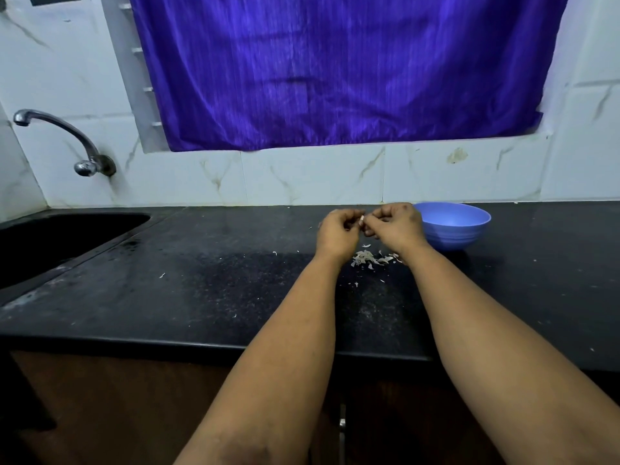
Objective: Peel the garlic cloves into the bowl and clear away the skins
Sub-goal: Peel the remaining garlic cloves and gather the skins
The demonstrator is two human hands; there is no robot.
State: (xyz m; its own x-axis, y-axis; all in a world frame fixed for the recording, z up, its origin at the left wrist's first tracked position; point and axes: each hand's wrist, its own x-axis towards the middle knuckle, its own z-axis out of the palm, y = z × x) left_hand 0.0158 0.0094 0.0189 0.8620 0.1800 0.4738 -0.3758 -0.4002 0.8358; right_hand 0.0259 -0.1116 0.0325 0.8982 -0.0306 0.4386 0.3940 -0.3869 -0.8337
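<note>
Both hands are raised over the black counter [208, 283], fingertips meeting. My left hand [337, 231] and my right hand [396, 226] pinch a small pale garlic clove [362, 219] between them; most of the clove is hidden by the fingers. A blue bowl [453, 226] stands just right of my right hand, near the wall; its contents do not show. A small heap of white garlic skins [370, 257] lies on the counter under my wrists, with stray flakes scattered to the left.
A dark sink [57, 239] is set into the counter at the left, with a metal tap [63, 139] on the tiled wall above it. A purple curtain [335, 68] hangs behind. The counter's front edge runs below my forearms.
</note>
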